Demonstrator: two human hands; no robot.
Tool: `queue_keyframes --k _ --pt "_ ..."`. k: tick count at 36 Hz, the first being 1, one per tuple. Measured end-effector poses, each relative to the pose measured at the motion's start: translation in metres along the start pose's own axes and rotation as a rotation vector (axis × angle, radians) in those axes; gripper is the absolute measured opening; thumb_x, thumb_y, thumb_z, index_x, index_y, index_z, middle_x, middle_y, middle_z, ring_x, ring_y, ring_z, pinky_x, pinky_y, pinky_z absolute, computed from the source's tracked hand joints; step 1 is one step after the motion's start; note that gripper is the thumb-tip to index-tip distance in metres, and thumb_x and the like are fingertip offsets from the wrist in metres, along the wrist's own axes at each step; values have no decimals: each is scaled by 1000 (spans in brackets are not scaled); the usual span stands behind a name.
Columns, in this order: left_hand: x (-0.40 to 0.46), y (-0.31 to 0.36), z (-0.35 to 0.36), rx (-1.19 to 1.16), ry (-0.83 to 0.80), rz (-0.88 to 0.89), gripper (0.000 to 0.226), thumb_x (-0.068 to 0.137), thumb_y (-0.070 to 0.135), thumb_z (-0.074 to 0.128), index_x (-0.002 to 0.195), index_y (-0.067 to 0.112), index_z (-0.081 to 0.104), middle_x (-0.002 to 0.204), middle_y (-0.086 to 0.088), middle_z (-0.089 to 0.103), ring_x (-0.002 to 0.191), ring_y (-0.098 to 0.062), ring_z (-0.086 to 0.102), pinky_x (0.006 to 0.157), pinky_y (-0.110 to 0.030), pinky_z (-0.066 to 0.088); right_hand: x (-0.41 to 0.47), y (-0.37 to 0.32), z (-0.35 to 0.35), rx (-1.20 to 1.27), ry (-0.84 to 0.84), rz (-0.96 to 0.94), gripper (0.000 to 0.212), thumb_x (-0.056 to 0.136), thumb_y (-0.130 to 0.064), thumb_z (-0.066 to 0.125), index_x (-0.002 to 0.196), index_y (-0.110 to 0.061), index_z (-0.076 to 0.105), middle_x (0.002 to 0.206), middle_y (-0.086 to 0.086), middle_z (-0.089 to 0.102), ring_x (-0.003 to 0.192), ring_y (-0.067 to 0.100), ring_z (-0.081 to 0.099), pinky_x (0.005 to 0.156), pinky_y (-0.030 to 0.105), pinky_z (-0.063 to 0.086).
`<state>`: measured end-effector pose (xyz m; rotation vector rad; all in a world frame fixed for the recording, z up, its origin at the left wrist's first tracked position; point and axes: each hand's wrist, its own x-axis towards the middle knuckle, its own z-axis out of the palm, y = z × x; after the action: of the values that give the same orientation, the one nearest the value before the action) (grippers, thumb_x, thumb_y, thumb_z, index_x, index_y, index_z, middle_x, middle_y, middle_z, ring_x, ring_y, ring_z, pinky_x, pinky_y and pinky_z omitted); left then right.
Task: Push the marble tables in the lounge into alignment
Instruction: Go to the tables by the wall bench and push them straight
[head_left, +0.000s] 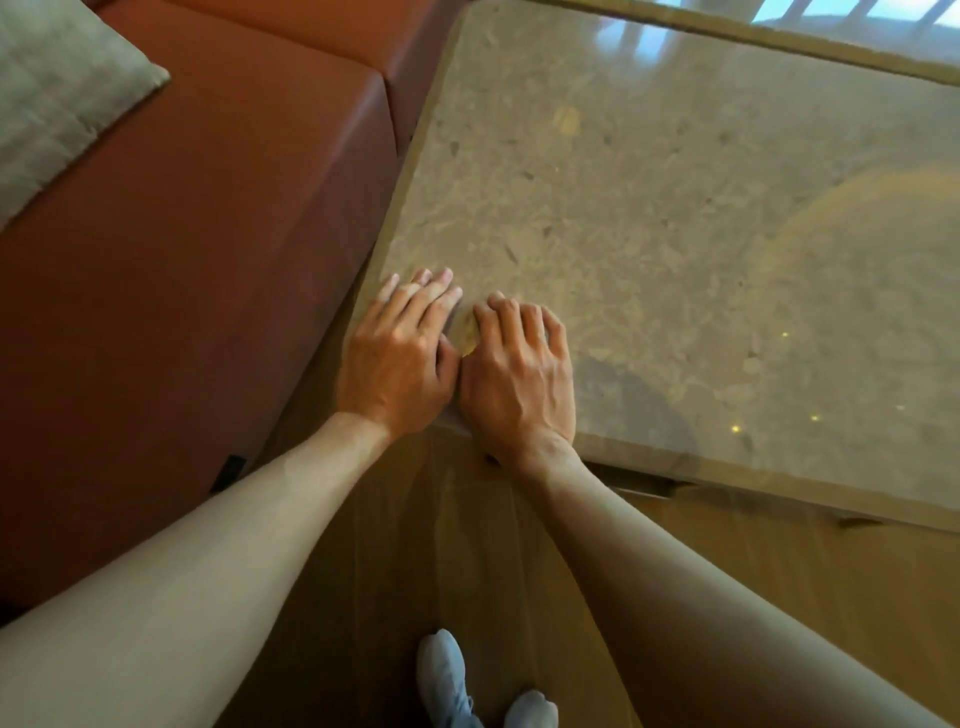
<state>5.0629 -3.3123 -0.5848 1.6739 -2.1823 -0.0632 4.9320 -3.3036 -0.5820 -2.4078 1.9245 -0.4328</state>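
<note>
Head view is showing the marble table lying just beside the orange sofa, a narrow gap running along the table's left edge. Wooden floor is lying open before its near edge, where grey shoes are standing. At the table's near-left corner, the left hand and right hand are resting side by side, touching, palms down, fingers straight and pressing flat on the top, gripping nothing. A grey cushion is lying on the sofa.
</note>
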Motion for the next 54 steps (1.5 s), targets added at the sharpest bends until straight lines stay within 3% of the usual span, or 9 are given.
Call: queue_keyframes --k 4,8,18,27,47,51,54 --pt "0 -4 3 -21 75 15 56 80 14 41 129 1 65 139 -16 60 130 -33 58 114 -50 38 0 -3 3 6 13 18 56 102 -43 26 126 -8 63 134 13 61 123 29 56 112 43 35" --pt "-1 -7 7 -52 103 12 56 79 14 40 128 2 66 139 -15 61 128 -32 59 115 -47 38 0 -2 7 -22 88 2 48 100 -42 36 116 -9 67 121 11 66 112 30 59 104 43 39" --pt "2 -15 9 -42 126 40 54 79 15 43 125 4 67 137 -13 63 123 -32 62 111 -47 43 9 -6 9 -71 102 -4 55 94 -44 26 104 -11 70 109 8 68 104 30 60 93 45 41" --pt "10 -22 9 -68 128 29 55 78 16 41 124 3 68 136 -14 63 123 -32 62 111 -46 42 19 -10 5 -39 60 3 65 89 -44 16 108 -11 68 113 7 66 107 30 58 93 45 39" --pt "15 -32 14 -130 144 18 50 78 18 44 121 6 69 135 -12 65 124 -30 61 112 -44 41 24 -10 15 -63 132 -9 58 91 -43 23 103 -9 69 108 9 67 102 31 60 86 43 41" --pt "17 -27 8 -142 22 -55 53 78 19 46 127 5 64 133 -13 64 128 -32 56 116 -42 35 23 -11 11 -96 72 -4 50 95 -45 32 104 -11 67 107 7 67 99 29 59 84 42 42" --pt "31 -20 -12 -220 -158 -163 41 87 19 52 125 11 63 127 -9 63 123 -31 53 103 -37 39 35 -18 -7 -77 -53 55 39 94 -35 40 105 -10 67 112 10 65 107 31 59 85 42 42"
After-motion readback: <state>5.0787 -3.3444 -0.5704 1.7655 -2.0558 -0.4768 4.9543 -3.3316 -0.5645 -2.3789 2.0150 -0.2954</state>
